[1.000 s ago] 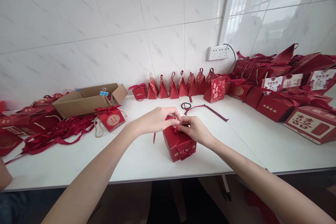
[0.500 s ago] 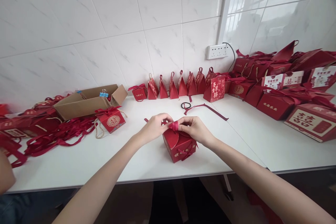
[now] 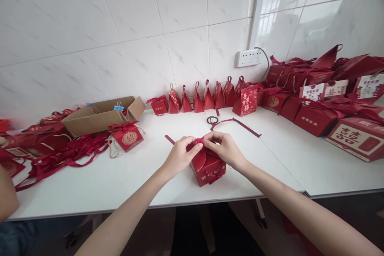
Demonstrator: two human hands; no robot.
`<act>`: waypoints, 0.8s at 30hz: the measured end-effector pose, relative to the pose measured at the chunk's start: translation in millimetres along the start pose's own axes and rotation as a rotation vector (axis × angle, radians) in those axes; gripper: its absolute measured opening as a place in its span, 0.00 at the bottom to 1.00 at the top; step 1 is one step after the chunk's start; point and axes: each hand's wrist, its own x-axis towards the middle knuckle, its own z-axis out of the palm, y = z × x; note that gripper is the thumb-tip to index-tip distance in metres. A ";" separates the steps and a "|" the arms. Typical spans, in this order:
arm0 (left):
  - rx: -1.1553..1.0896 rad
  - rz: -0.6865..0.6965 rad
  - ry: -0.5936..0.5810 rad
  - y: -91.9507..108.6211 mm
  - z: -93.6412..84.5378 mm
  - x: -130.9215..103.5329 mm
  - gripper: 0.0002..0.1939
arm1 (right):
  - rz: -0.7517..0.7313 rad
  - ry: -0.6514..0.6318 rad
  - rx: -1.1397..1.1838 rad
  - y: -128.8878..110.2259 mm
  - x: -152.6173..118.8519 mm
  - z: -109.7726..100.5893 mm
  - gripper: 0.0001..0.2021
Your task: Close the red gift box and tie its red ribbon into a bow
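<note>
A small red gift box (image 3: 207, 167) with gold characters stands on the white table (image 3: 150, 176) near its front edge. A red ribbon (image 3: 198, 141) crosses the top of the box, and one end trails off to the left. My left hand (image 3: 181, 155) pinches the ribbon at the box's top left. From the right, my right hand (image 3: 224, 147) pinches the same ribbon, fingertips almost meeting the left hand's.
A row of red triangular boxes (image 3: 207, 98) lines the wall. A loose ribbon (image 3: 237, 124) and a black hair tie (image 3: 212, 120) lie behind the box. Piled red boxes (image 3: 327, 100) fill the right. At left are a cardboard box (image 3: 100, 115), a red box (image 3: 127, 136), ribbons (image 3: 66, 154) and another person's arm (image 3: 6, 196).
My hands have drawn the ribbon up over the box and now pinch it together in a small knot at the top. The left ribbon end has swung out to the left.
</note>
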 end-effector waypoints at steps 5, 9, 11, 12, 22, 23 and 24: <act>-0.222 -0.047 0.012 -4.5 3.6 1.7 0.12 | 0.002 -0.007 -0.027 -0.7 -0.8 -2.0 0.07; -0.335 -0.114 0.020 -9.4 4.8 3.9 0.15 | -0.006 -0.044 -0.059 -0.9 2.1 -5.2 0.07; -0.386 -0.132 0.017 -11.0 5.1 4.3 0.15 | -0.009 -0.071 -0.084 -0.6 4.8 -6.8 0.07; -0.409 -0.134 0.013 -11.5 5.3 4.4 0.15 | -0.011 -0.076 -0.090 -0.2 6.3 -7.5 0.07; -0.411 -0.097 -0.016 -10.9 6.0 2.8 0.12 | -0.246 0.041 -0.423 -11.5 -6.9 -17.6 0.03; -0.398 -0.098 -0.012 -11.2 6.0 2.4 0.12 | -0.273 0.037 -0.480 -13.7 -10.9 -19.0 0.04; -0.390 -0.100 -0.011 -11.5 6.1 2.2 0.12 | -0.286 0.025 -0.541 -15.2 -14.3 -20.0 0.05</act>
